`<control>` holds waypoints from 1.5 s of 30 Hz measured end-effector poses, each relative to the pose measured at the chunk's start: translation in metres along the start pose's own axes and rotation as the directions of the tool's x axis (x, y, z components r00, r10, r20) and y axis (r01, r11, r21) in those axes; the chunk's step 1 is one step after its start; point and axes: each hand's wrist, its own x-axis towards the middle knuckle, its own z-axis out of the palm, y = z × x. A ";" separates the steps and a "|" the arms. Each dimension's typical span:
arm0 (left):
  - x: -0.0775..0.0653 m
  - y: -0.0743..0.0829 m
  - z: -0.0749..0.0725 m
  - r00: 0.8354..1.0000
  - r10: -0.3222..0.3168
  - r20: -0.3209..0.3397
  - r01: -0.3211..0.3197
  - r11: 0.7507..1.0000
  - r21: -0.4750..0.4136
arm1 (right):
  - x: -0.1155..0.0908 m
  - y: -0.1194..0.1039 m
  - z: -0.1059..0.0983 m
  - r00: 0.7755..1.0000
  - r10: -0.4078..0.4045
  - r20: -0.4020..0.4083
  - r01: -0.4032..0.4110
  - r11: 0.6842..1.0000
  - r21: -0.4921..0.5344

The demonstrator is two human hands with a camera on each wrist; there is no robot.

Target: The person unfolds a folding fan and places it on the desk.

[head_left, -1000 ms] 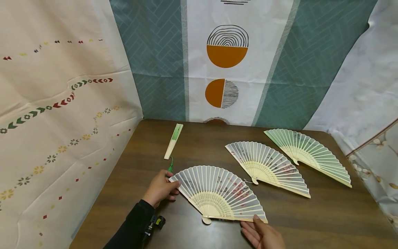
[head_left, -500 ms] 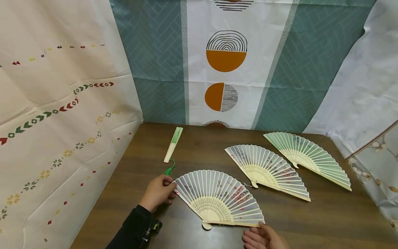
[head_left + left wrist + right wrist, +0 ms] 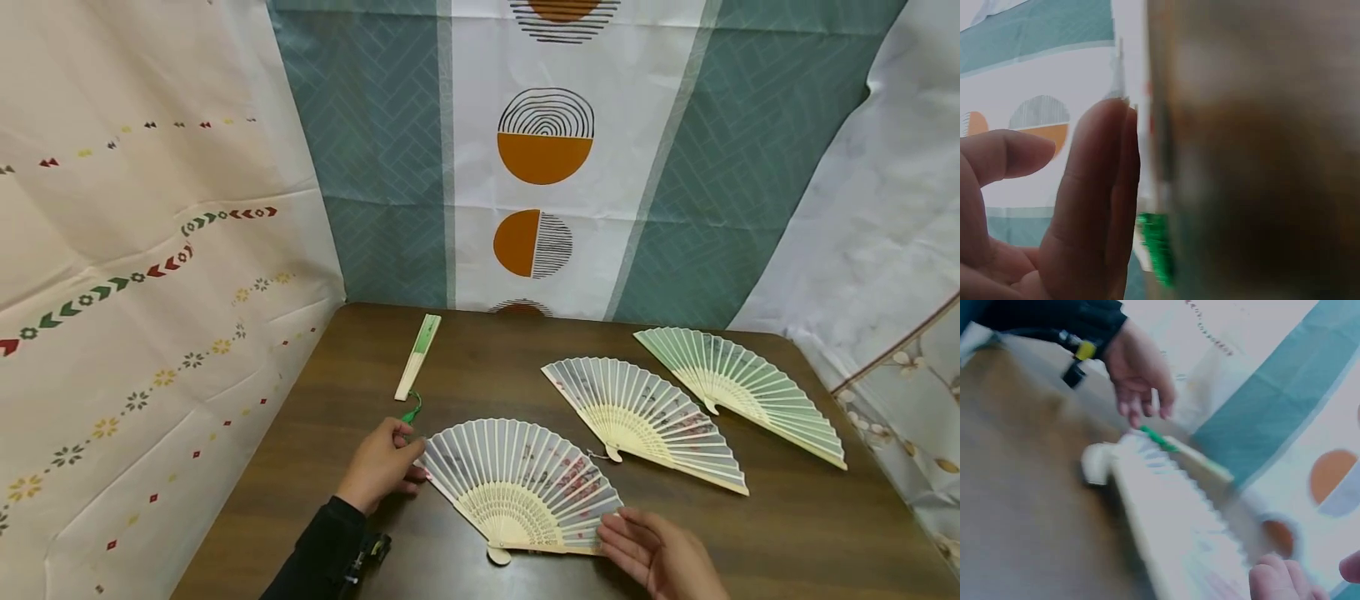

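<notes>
An unfolded white folding fan [image 3: 517, 492] with red flowers lies on the table near its front. My left hand [image 3: 382, 467] is at the fan's left tip; the left wrist view shows thumb and fingers apart, fingers fairly straight. Over the fan's right end is my right hand [image 3: 660, 550], its fingers loosely bent and covering that corner. The right wrist view shows its fingers [image 3: 1275, 578] beside the fan, apart from the thumb. Just beyond the left hand, a green tassel [image 3: 411, 411] hangs from a folded green-and-cream fan [image 3: 417, 358].
Behind and to the right lie a second unfolded white fan [image 3: 645, 421] and an unfolded green fan [image 3: 742, 387]. The brown table [image 3: 495, 358] has patterned cloths behind it and along both sides.
My right hand has left its pinch on the fan's lower right edge and moved up over that corner. The left hand's thumb has eased off the left tip. The head view has tilted up slightly.
</notes>
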 end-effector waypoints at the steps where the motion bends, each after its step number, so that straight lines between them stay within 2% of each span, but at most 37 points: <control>1: 0.001 0.003 0.000 1.000 0.014 -0.005 -0.014 1.000 -0.003 | 0.000 -0.009 0.010 0.999 -0.044 -0.031 0.043 0.999 -0.034; 4: 0.009 0.018 0.002 0.997 0.072 -0.017 -0.072 0.997 0.004 | 0.008 -0.030 0.035 0.984 -0.165 -0.063 0.156 0.979 -0.135; 6: 0.018 0.031 0.003 0.993 0.118 -0.030 -0.117 0.992 0.043 | 0.020 -0.041 0.046 0.975 -0.217 -0.040 0.207 0.963 -0.174; 10: 0.039 0.053 0.005 0.976 0.206 -0.067 -0.189 0.961 0.203 | 0.048 -0.057 0.071 0.953 -0.300 0.028 0.299 0.928 -0.222; 13: 0.057 0.059 0.004 0.970 0.231 -0.082 -0.197 0.934 0.299 | 0.071 -0.060 0.094 0.929 -0.363 0.071 0.369 0.898 -0.239; 15: 0.074 0.052 0.002 0.967 0.239 -0.084 -0.197 0.920 0.339 | 0.085 -0.058 0.108 0.919 -0.385 0.089 0.395 0.880 -0.265; 18: 0.124 0.022 -0.001 0.952 0.281 -0.124 -0.206 0.883 0.421 | 0.106 -0.057 0.124 0.902 -0.414 0.121 0.429 0.840 -0.332; 20: 0.154 0.001 -0.001 0.937 0.310 -0.160 -0.194 0.845 0.498 | 0.116 -0.055 0.133 0.894 -0.427 0.136 0.444 0.802 -0.400; 22: 0.177 -0.016 0.000 0.928 0.324 -0.185 -0.165 0.801 0.575 | 0.124 -0.054 0.140 0.886 -0.438 0.152 0.456 0.767 -0.452; 25: 0.188 -0.020 0.003 0.940 0.301 -0.162 -0.130 0.753 0.645 | 0.134 -0.050 0.146 0.881 -0.450 0.148 0.457 0.727 -0.512; 28: 0.192 -0.016 0.005 0.964 0.236 -0.126 -0.092 0.735 0.671 | 0.140 -0.050 0.150 0.882 -0.447 0.147 0.449 0.708 -0.545; 31: 0.193 -0.012 0.006 0.970 0.211 -0.121 -0.071 0.721 0.690 | 0.144 -0.050 0.152 0.886 -0.436 0.157 0.444 0.699 -0.561; 33: 0.195 -0.014 0.008 0.961 0.234 -0.146 -0.066 0.711 0.700 | 0.146 -0.048 0.153 0.890 -0.422 0.173 0.441 0.698 -0.564; 38: 0.202 -0.017 0.014 0.913 0.338 -0.227 -0.071 0.682 0.728 | 0.144 -0.051 0.152 0.895 -0.408 0.183 0.437 0.711 -0.552; 43: 0.210 -0.023 0.017 0.877 0.411 -0.250 -0.087 0.646 0.758 | 0.144 -0.052 0.153 0.900 -0.396 0.182 0.427 0.718 -0.549; 45: 0.211 -0.024 0.017 0.864 0.435 -0.253 -0.101 0.642 0.760 | 0.144 -0.052 0.153 0.903 -0.389 0.183 0.422 0.723 -0.546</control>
